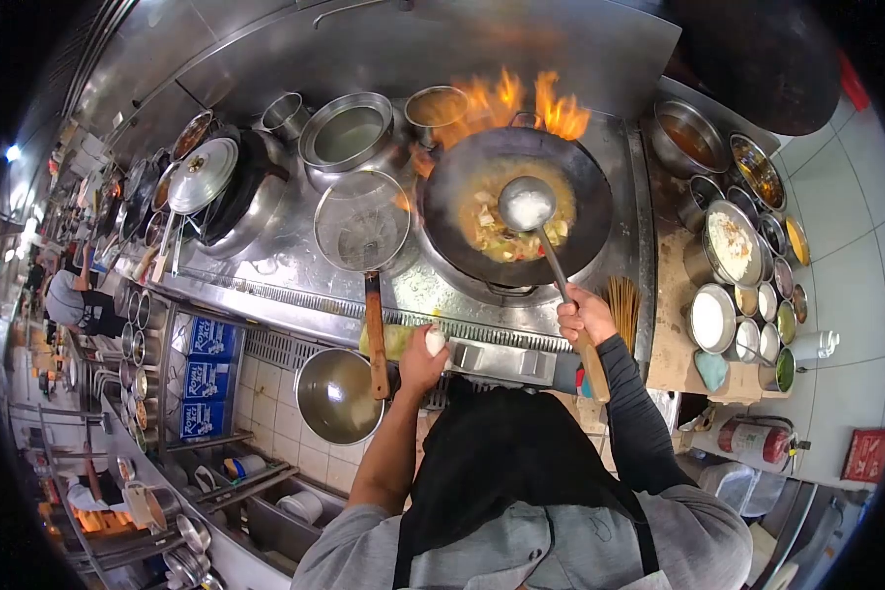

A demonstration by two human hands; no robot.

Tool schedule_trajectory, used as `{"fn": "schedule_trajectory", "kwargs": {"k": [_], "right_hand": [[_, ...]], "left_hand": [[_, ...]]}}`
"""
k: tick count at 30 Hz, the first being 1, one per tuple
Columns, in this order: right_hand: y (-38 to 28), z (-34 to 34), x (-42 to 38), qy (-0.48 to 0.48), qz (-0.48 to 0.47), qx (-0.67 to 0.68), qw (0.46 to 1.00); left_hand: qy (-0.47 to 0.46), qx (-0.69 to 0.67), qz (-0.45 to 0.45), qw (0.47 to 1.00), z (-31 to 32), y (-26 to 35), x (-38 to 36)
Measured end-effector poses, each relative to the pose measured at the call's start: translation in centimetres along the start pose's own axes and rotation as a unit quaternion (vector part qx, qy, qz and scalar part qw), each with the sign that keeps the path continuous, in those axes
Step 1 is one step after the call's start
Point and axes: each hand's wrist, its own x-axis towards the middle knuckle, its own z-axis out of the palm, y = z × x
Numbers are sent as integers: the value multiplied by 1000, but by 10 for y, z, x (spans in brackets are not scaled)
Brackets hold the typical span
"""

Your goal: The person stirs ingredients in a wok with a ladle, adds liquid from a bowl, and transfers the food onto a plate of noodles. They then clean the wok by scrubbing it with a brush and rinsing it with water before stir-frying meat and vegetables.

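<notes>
My right hand [588, 315] is closed round the long handle of a ladle [553, 258], its wooden end pointing back toward me. The ladle's bowl hangs over a wok [590, 211] and has something white in it. In the wok, chopped food [506, 241] sits in a yellowish liquid, with flames [559, 108] rising behind the far rim. My left hand [423, 362] is closed at the stove's front edge on a small white item [435, 340] that I cannot make out. Close beside it lies a yellow-green cloth [395, 340].
A wire strainer [362, 221] lies left of the wok, its wooden handle [374, 324] reaching over a metal pot [339, 398]. Farther back stands a pot of liquid [349, 133]. Seasoning bowls [713, 317] crowd the right side, near bamboo sticks [622, 310]. A person [67, 295] stands far left.
</notes>
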Motion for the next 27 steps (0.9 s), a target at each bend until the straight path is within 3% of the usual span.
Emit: {"fn": "schedule_trajectory", "kwargs": {"k": [12,15,22,27], "right_hand": [[-20,28,62,-9,-50,-77,996],[-31,36,72,37,-79,-118,989],[-44,-3,48,112,-147,-163,969],[-31,-25,-12,119,-118,-175,970]], "left_hand": [[-36,-2,-16,999,-2,-1,1],[-19,6,7,1000,-1,-2,0],[6,10,42,999,-1,-2,0],[-46,-13,-2,999,-7,4,2]]}}
